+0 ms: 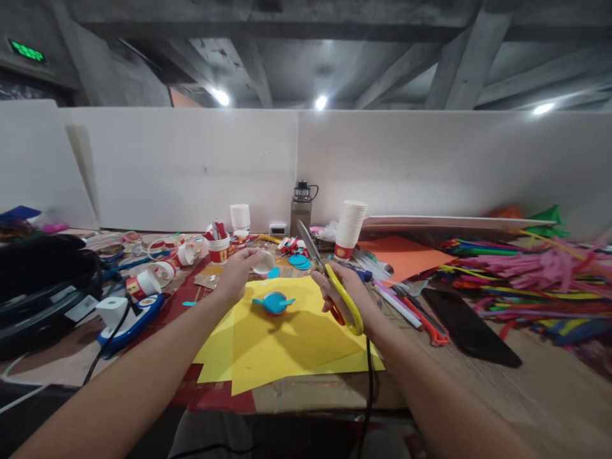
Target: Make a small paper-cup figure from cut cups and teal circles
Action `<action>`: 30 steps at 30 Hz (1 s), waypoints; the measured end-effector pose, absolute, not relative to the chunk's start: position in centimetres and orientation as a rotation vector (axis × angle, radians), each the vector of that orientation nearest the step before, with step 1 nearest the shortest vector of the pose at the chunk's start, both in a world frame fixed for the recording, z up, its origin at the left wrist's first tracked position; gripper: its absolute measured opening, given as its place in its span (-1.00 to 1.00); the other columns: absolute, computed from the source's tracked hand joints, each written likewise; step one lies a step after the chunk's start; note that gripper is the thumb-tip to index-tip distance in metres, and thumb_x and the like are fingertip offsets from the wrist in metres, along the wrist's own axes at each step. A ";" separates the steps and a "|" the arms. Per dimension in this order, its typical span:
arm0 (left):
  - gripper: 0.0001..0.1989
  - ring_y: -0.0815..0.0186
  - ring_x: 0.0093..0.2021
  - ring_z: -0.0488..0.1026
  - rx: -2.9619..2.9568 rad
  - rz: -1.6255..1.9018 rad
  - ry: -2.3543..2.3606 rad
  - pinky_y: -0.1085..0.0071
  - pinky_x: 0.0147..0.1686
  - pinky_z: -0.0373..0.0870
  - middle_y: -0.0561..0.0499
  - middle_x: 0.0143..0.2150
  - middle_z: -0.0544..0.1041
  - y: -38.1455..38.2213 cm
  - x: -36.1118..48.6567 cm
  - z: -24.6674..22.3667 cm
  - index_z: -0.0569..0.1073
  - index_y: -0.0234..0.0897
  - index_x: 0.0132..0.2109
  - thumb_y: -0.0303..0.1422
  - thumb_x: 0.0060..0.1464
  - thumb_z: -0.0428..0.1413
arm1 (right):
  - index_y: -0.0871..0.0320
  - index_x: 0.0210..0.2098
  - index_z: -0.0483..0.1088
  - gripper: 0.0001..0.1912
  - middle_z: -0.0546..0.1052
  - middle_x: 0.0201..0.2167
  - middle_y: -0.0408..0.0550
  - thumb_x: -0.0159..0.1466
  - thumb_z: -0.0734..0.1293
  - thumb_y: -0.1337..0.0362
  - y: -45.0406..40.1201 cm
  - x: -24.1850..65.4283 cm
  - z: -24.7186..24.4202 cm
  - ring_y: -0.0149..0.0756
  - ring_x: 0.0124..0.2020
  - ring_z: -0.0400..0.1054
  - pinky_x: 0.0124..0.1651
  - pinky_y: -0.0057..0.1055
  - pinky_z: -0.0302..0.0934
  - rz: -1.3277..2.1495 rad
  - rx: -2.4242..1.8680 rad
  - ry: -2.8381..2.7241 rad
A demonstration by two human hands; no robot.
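Note:
My left hand (235,274) pinches a small whitish round piece (263,262) by its left edge, above the back edge of the yellow paper. My right hand (345,292) is closed on scissors with yellow and red handles (352,306); their blades point up and away to the left. Between and below my hands, a blue round piece with two side tabs (275,302) sits on a red-rimmed base on the yellow paper (296,357). Several blue discs (299,261) lie just behind the paper.
Paper cup stacks (352,223) and a bottle (301,207) stand at the back. To the right are orange paper (406,255), pens, a black phone (471,325) and colorful pipe cleaners (545,274). A power strip (131,325) and cut cups (143,284) lie left.

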State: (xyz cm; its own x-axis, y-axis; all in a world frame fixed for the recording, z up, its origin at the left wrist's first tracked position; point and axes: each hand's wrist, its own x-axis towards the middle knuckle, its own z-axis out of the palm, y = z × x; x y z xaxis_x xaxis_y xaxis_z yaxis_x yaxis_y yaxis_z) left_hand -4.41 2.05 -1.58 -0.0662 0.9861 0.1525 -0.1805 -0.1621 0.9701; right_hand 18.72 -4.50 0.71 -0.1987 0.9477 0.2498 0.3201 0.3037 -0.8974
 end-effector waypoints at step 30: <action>-0.69 0.31 -0.38 0.50 1.041 1.444 0.904 0.42 -0.51 0.50 -0.03 -0.33 0.56 3.4 -4.8 -2.8 0.51 -0.33 -0.23 -0.31 -0.15 0.33 | 0.17 -0.17 0.46 -0.67 0.47 -0.51 -0.14 0.17 0.30 0.09 -2.5 19.8 -0.7 -0.44 -0.62 0.24 -0.62 -0.54 0.19 0.437 -1.249 -1.722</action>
